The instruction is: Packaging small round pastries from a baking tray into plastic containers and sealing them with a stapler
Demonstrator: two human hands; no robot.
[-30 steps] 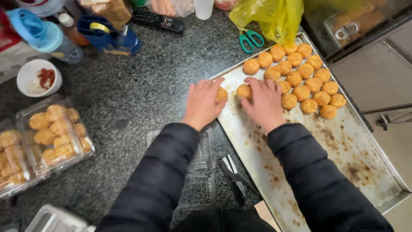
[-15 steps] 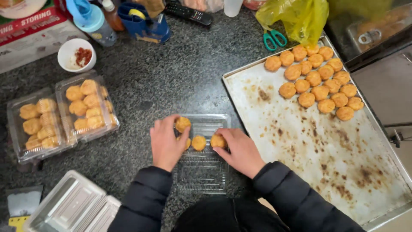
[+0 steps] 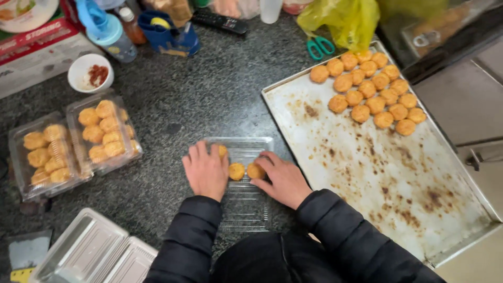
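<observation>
Head view: both hands, left (image 3: pixel 207 170) and right (image 3: pixel 280 178), each hold a cookie (image 3: pixel 255 171) in the clear tray (image 3: pixel 246 149); hard pressing could crumble them.

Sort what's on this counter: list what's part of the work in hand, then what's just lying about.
In use: left hand, right hand, open tray, pastries, baking sheet, filled boxes, empty boxes.

Lying about: scissors, remote, yellow bag, bowl, bottle.

Both hands, left (image 3: pixel 206 171) & right (image 3: pixel 280 178), moved from baking tray (image 3: pixel 367 173) to clear container (image 3: pixel 242 183); three pastries (image 3: pixel 237 171) now lie inside; tray cluster (image 3: pixel 369 91) reduced.
</observation>
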